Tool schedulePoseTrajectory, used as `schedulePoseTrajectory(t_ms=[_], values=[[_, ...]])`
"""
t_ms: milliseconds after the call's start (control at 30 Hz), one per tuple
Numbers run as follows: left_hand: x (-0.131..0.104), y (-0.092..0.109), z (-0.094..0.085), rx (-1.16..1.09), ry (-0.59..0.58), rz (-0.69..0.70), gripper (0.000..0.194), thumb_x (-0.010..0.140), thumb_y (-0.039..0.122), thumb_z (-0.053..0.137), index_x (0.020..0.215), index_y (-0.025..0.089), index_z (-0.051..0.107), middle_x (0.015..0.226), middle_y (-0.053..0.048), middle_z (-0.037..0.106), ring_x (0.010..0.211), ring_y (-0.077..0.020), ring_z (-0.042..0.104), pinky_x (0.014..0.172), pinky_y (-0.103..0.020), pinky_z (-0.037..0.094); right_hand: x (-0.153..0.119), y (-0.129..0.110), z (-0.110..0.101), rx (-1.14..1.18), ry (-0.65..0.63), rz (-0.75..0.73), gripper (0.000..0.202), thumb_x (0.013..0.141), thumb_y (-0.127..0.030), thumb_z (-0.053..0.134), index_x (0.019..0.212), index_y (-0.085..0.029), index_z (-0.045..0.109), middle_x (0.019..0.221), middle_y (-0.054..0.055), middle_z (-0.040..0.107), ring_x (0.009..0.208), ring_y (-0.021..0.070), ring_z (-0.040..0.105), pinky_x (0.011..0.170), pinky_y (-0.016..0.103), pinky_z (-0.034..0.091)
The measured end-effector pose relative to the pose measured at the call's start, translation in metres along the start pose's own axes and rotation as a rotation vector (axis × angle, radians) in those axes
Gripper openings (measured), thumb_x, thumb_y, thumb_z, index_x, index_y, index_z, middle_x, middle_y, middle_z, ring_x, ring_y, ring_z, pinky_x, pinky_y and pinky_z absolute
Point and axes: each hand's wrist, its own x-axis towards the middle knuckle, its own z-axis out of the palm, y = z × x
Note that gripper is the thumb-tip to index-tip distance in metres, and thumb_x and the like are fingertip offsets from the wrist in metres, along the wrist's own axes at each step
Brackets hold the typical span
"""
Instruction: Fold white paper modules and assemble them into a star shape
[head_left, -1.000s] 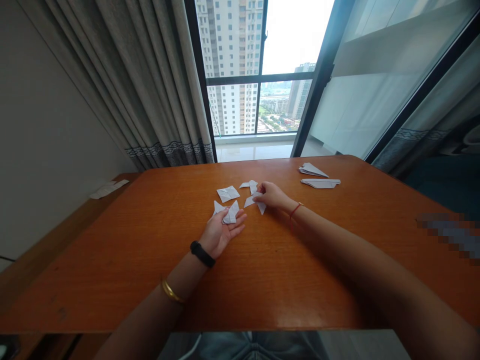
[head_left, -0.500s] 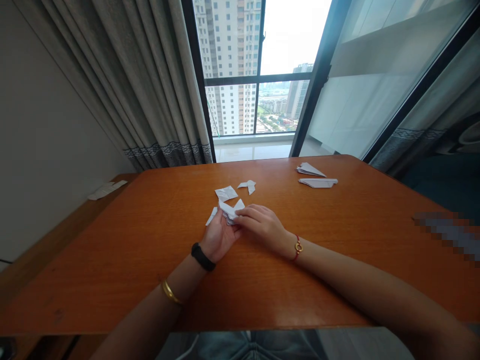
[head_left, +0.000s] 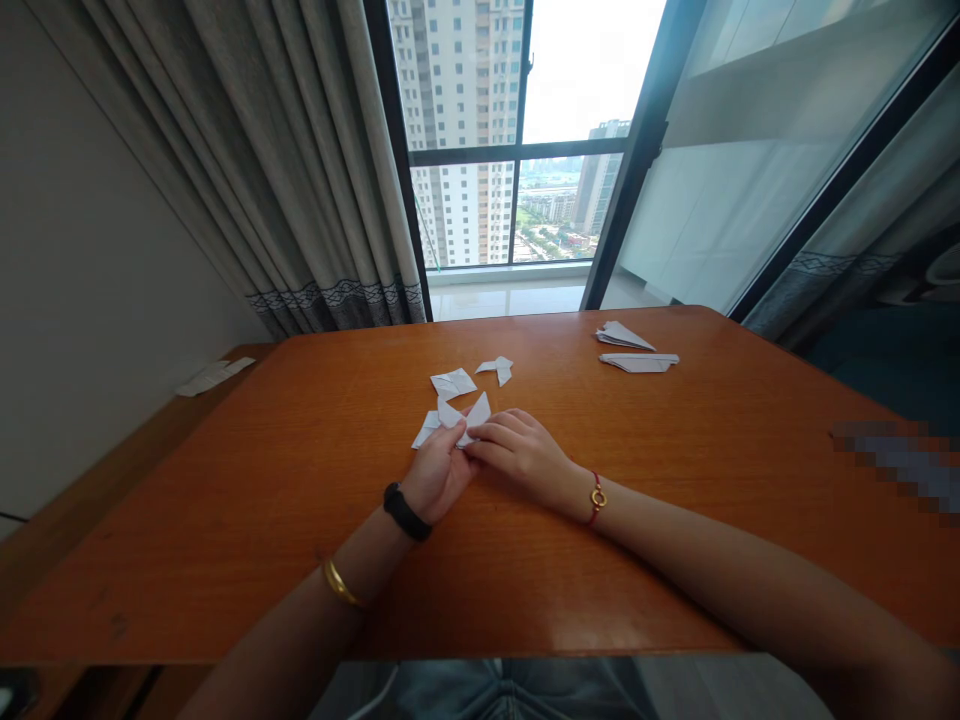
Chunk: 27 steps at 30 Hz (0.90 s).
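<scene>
A folded white paper [head_left: 477, 411] with two pointed flaps is held between my hands above the wooden table [head_left: 315, 450]. My left hand [head_left: 439, 470] grips its left and lower side, thumb on top. The fingers of my right hand [head_left: 521, 448] pinch its right lower edge. Just beyond lie a squarish folded paper [head_left: 453, 384] and a small folded paper with several points [head_left: 498, 370]. Another folded piece [head_left: 427, 429] rests to the left, partly hidden by the held paper and my left hand.
At the table's back right are a folded paper dart [head_left: 624, 336] and a long flat folded paper [head_left: 639, 362]. Papers [head_left: 214, 376] lie on a ledge at the left. A blurred patch [head_left: 900, 460] covers something at the right edge. Curtain and window stand behind.
The held paper's two flaps now stand spread in a V, and my left thumb has moved onto its front. More of the folded piece at the left shows.
</scene>
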Motion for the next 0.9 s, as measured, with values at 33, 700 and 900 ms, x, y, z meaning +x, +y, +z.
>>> schedulePoseTrajectory(t_ms=[33,700,900], values=[[0.001,-0.001,0.000,0.009,0.022,0.010,0.026,0.091,0.011,0.043,0.115,0.015,0.054,0.096,-0.005,0.065,0.080,-0.0098,0.062,0.071,-0.020,0.052,0.000,0.000,0.001,0.033,-0.004,0.007,0.017,0.093,-0.019,0.049,0.097,-0.019,0.066,0.097,0.006,0.069,0.087,0.0200,0.056,0.077,0.035,0.044],[0.001,0.004,0.000,0.056,0.205,0.015,0.031,0.094,0.016,0.038,0.123,0.014,0.047,0.115,-0.019,0.065,0.097,-0.0237,0.068,0.086,-0.037,0.052,0.060,0.178,0.038,0.135,-0.683,0.751,0.061,0.056,-0.018,0.080,0.115,-0.021,0.067,0.107,0.008,0.070,0.099,0.0281,0.063,0.083,0.031,0.047],[0.001,0.006,0.000,0.058,0.157,0.020,0.034,0.094,0.019,0.039,0.127,0.017,0.046,0.118,-0.017,0.064,0.102,-0.0224,0.067,0.089,-0.036,0.050,0.037,0.150,0.001,0.281,-0.539,0.900,0.018,0.068,-0.027,0.074,0.077,-0.014,0.068,0.069,0.005,0.069,0.062,0.0164,0.062,0.058,0.025,0.047]])
